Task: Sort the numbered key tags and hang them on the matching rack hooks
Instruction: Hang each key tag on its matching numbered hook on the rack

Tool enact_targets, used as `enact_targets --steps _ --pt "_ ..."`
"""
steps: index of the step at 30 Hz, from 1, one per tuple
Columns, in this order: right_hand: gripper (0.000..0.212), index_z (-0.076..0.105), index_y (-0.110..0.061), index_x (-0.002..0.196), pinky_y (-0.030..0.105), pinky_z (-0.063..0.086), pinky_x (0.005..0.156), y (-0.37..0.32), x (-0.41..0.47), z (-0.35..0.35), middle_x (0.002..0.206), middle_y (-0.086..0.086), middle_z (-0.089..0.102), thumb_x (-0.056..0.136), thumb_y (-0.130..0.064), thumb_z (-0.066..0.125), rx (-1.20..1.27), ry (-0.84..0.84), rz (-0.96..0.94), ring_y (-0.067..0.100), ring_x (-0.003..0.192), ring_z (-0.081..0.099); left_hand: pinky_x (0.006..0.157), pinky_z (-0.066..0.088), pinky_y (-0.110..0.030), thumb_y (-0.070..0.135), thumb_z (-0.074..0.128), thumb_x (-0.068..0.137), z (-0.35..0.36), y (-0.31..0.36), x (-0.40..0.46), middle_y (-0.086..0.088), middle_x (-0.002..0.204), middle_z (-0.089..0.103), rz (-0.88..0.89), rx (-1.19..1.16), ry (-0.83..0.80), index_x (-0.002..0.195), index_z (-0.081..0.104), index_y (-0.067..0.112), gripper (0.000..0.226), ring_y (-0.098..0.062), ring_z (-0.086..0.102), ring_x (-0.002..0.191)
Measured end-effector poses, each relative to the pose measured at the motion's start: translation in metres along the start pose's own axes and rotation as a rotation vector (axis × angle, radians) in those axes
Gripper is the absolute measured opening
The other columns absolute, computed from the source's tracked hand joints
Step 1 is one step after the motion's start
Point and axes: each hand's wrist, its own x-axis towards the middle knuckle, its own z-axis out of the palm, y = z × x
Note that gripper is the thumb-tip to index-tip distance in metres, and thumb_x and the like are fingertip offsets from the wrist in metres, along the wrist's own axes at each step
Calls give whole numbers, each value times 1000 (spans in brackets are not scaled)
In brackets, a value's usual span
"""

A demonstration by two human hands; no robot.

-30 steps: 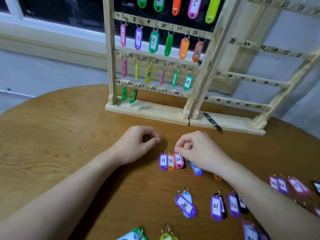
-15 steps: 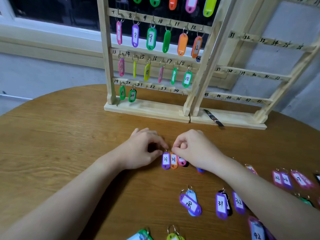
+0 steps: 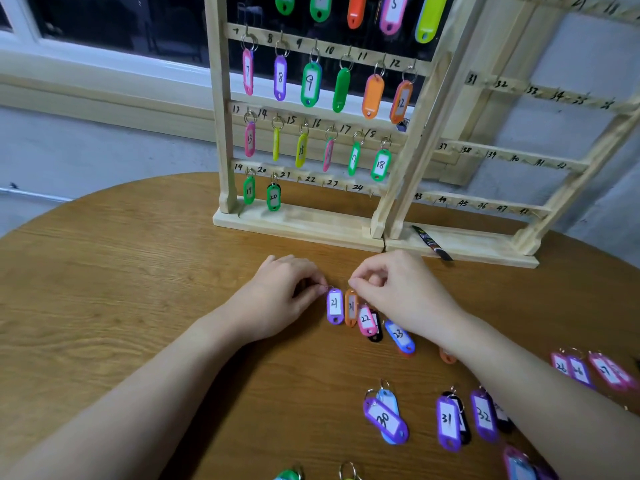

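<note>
Pinching at the ring of the purple tag marked 21 (image 3: 334,306), the left hand (image 3: 277,299) lies on the round wooden table (image 3: 104,289) with its thumb and forefinger pressed together at the tag's far end, so the tag's body trails toward the near side, just clear of the fingertips. The right hand (image 3: 398,292) meets it from the right, its thumb and forefinger pinching the top of the orange tag marked 21 (image 3: 351,308), which lies touching the purple one on its right side. Both tags lie flat, pointing far to near.

Just right of the orange tag lies the pink tag marked 22 (image 3: 366,320) over a black tag (image 3: 376,332), and further right the blue tag marked 23 (image 3: 399,336), partly under the right wrist. Nearer the viewer lie the purple tag marked 30 (image 3: 386,420), the purple tag marked 31 (image 3: 448,424) and the purple tag marked 32 (image 3: 484,415); more tags are at the right edge, their numbers blurred.

On the far side stands the left wooden rack (image 3: 221,133), its upper rows filled. On its lowest row the green tag marked 19 (image 3: 249,190) and the green tag marked 20 (image 3: 273,197) hang at the left end. The right wooden rack (image 3: 519,161) stands beside it, and a black marker (image 3: 431,242) lies on its base.
</note>
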Motion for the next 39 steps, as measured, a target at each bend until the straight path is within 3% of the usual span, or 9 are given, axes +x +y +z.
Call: enact_targets --steps 5,14,21,25,28,33,36,39 --pt "14 77 -24 78 14 35 53 -7 10 -9 57 -10 62 91 -26 71 89 92 -63 2 53 52 80 35 -28 26 60 99 -9 0 0 22 82 57 -45 -60 125 90 59 32 10 1 52 82" --pt "19 74 -24 76 17 43 61 -13 45 -13 70 -11 71 94 -24 68 193 143 -99 -1 59 57 63 38 -15 15 61 98 -26 -2 4 13 77 61 -140 -129 341 89 62 22 12 -12 55 75" --pt "23 71 -23 74 29 51 66 -28 76 -6 74 -4 73 95 -17 64 325 141 -89 5 60 57 68 43 -15 11 62 98 -25 -13 6 7 79 66 -248 -219 570 87 66 17 14 -9 59 74" --pt "23 71 -23 77 32 54 68 -44 96 3 75 -3 74 95 -14 63 323 159 -104 8 59 59 66 38 -11 8 62 98 -24 -13 2 8 76 62 -239 -155 588 81 63 22 21 -6 55 70" --pt "26 68 -27 73 31 54 64 -51 112 12 74 -4 74 95 -14 64 346 215 -78 0 51 59 67 37 -11 8 63 97 -24 -14 2 8 77 59 -224 -128 575 83 64 20 18 -5 52 69" --pt "31 65 -31 68 26 49 59 -60 130 20 72 -6 74 96 -19 64 366 341 -1 7 51 61 71 43 -19 11 62 98 -21 -24 4 3 86 61 -196 -71 535 90 66 19 12 -10 54 73" --pt "35 63 -28 62 34 58 61 -63 136 26 68 -6 73 95 -20 64 337 375 36 14 52 65 72 47 -31 14 62 99 -19 -30 7 1 87 61 -211 -88 540 91 65 19 10 -13 54 73" --pt "32 65 -23 61 45 61 65 -66 140 30 67 -4 73 93 -21 61 297 377 52 25 57 68 72 48 -34 16 61 99 -18 -30 7 2 86 61 -224 -100 560 90 65 19 10 -15 54 72"
